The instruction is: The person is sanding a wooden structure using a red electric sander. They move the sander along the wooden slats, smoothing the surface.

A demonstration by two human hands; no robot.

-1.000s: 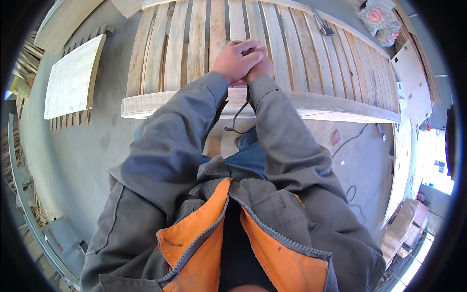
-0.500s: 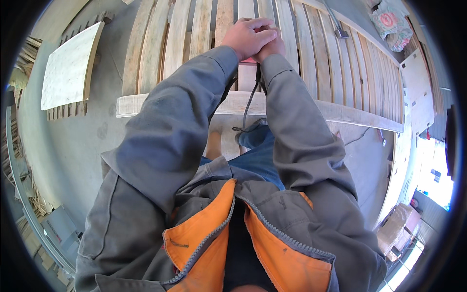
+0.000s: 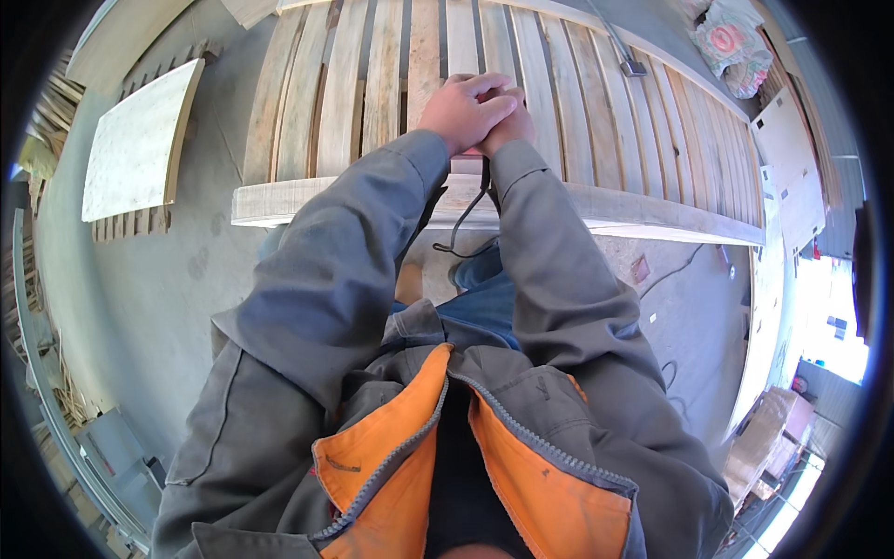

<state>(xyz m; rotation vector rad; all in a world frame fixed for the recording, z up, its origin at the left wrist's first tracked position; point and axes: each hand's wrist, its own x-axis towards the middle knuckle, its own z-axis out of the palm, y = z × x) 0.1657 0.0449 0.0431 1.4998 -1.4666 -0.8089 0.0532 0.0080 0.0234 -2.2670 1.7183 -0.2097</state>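
My left hand (image 3: 464, 114) and my right hand (image 3: 508, 123) are closed together, the left one partly over the right. Under them is a corded tool (image 3: 472, 152) with a red part; its body is mostly hidden, so its kind does not show. A black cord (image 3: 463, 224) drops from it over the near rail and loops toward my legs. The tool is over a large pale slatted wooden panel (image 3: 380, 88), close to the panel's thick near rail (image 3: 279, 199).
A pale board (image 3: 140, 140) rests on slatted wood at the left. A thin rod with a dark block (image 3: 633, 69) is over the slats at right. A printed sack (image 3: 731, 47) lies beyond the far right. Another cord (image 3: 672, 278) runs across the floor.
Both hands, closed on the tool, have come toward me, nearer the front rail. The cord's loop has shifted slightly left. My view has moved a little.
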